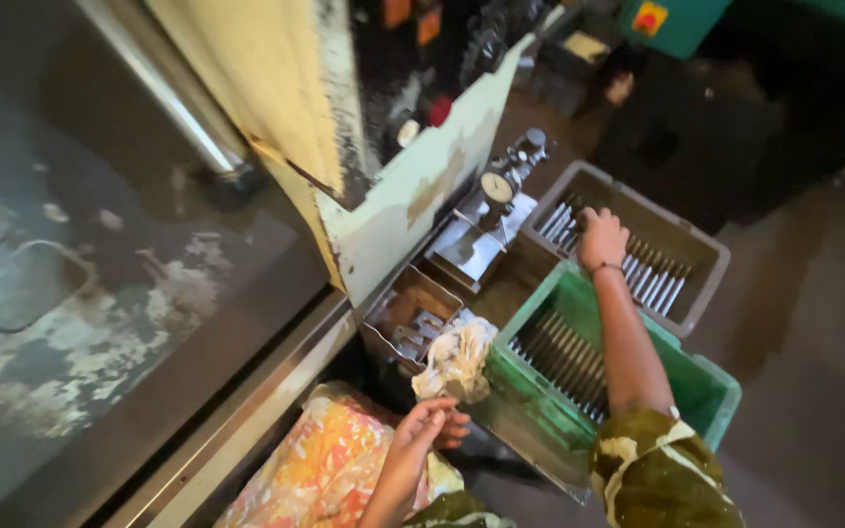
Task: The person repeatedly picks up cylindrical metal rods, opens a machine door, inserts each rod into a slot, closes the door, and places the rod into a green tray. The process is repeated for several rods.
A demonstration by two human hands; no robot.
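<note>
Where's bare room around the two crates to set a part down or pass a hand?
Free: right end of the green crate, past its rods; the floor right of both crates. Crowded: grey crate, rods under the right hand; the rag and metal tray beside the left hand.

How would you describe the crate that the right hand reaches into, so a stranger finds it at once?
Start at the big cream machine panel. Two crates of metal rods stand beside it. The right hand is in the grey crate, farther away; its neighbour is a green crate.
</note>
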